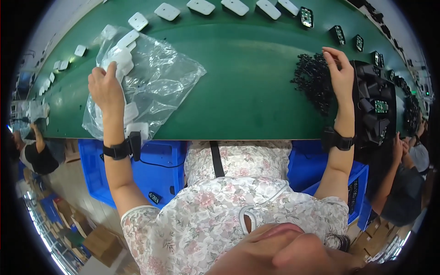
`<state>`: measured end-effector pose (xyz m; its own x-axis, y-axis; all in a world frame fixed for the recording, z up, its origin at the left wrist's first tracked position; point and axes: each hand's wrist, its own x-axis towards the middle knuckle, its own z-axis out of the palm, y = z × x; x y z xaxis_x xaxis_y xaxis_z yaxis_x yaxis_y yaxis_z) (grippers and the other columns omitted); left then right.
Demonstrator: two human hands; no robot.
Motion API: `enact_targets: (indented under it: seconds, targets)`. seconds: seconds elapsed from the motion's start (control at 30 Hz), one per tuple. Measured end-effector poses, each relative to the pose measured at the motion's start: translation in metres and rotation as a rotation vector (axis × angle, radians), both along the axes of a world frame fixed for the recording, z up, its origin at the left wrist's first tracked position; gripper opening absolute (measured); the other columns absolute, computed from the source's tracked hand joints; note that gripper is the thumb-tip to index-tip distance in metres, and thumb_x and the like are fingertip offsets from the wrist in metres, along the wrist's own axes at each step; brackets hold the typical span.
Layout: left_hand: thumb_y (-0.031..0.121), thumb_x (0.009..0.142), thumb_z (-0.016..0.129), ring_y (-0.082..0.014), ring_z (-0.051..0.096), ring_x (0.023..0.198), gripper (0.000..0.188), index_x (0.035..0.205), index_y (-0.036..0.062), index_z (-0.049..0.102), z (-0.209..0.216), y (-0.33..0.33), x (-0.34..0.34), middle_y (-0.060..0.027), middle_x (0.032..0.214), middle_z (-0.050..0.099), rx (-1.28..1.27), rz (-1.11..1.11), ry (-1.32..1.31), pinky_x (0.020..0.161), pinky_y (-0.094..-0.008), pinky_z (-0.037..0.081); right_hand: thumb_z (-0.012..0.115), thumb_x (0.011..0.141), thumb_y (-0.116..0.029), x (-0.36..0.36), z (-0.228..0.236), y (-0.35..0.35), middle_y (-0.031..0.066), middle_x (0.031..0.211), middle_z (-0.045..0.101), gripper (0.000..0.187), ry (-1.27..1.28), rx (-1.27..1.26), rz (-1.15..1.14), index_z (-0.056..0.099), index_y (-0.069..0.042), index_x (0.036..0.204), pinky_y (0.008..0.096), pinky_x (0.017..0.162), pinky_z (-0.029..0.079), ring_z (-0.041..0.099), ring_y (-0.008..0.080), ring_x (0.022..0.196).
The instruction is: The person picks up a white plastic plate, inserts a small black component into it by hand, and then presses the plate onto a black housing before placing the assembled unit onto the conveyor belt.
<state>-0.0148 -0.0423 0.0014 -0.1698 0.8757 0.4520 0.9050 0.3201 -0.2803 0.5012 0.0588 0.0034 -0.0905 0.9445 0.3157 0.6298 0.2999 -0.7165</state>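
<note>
At the left, my left hand [106, 87] rests over a clear plastic bag [169, 75] with white plastic covers [121, 59] in it. Its fingers are curled beside the covers, and what they hold, if anything, is hidden. On the right, my right hand [341, 75] is raised beside a heap of small black parts [309, 75]. Thumb and forefinger come together in a pinch there; anything between them is too small to name. A black tray [388, 98] stands just right of that forearm, filled with black housings, one showing a green circuit board [381, 107].
White housings [200, 6] and black housings with circuit boards [306, 17] line the far side of the green table [229, 91]. Blue bins [98, 174] stand below its near edge. Other people [41, 153] work at both sides. Cardboard boxes [101, 245] lie on the floor.
</note>
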Motion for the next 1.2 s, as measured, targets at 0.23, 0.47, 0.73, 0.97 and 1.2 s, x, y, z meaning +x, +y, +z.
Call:
enact_targets:
  seconds: [0.23,0.47,0.73,0.97,1.2]
  targets:
    - [0.008,0.094,0.049,-0.0093,0.059,0.065,0.023,0.112,0.006,0.062,0.027,-0.002,0.095,-0.0067,0.074,0.063,0.151,-0.527,-1.309,0.062,-0.0234,0.048,0.066,0.081,-0.01,-0.026,-0.013,0.003,0.0048,0.089,0.058,0.014,-0.396,0.062,0.097,0.066,-0.005,0.094,0.0277,0.07,0.046,0.057,0.018,0.083]
    - [0.001,0.091,0.053,-0.014,0.063,0.067,0.015,0.104,0.0024,0.06,0.007,0.018,0.188,-0.0101,0.086,0.065,-0.004,-0.753,-1.44,0.056,-0.0248,0.051,0.064,0.079,-0.008,-0.039,-0.025,0.01,0.009,0.087,0.053,0.01,-0.637,0.108,0.166,0.056,-0.002,0.083,0.0364,0.072,0.046,0.054,0.0283,0.085]
    - [-0.002,0.087,0.056,-0.0139,0.061,0.056,0.014,0.1,0.0019,0.059,-0.01,0.025,0.227,-0.0099,0.086,0.059,-0.123,-0.725,-1.683,0.048,-0.0253,0.047,0.063,0.083,-0.005,-0.059,-0.003,-0.005,0.0045,0.084,0.058,0.006,-0.314,0.137,0.09,0.059,-0.002,0.087,0.0284,0.067,0.046,0.056,0.0168,0.075]
    - [-0.003,0.086,0.057,-0.0132,0.06,0.055,0.015,0.099,0.0018,0.061,-0.005,0.022,0.226,-0.0088,0.084,0.058,-0.017,-0.752,-1.686,0.046,-0.0244,0.046,0.061,0.088,-0.002,-0.118,0.016,-0.042,0.0017,0.086,0.06,0.008,0.55,-0.345,0.329,0.065,0.002,0.094,0.0203,0.066,0.045,0.055,0.0078,0.073]
    - [-0.005,0.085,0.057,-0.0157,0.06,0.053,0.013,0.096,0.0005,0.061,-0.005,0.019,0.225,-0.0099,0.083,0.058,0.042,-0.812,-1.586,0.047,-0.0262,0.048,0.06,0.088,0.002,-0.134,0.01,-0.057,0.0051,0.089,0.059,0.018,0.639,-0.377,0.342,0.055,0.002,0.105,0.0223,0.071,0.047,0.057,0.0102,0.078]
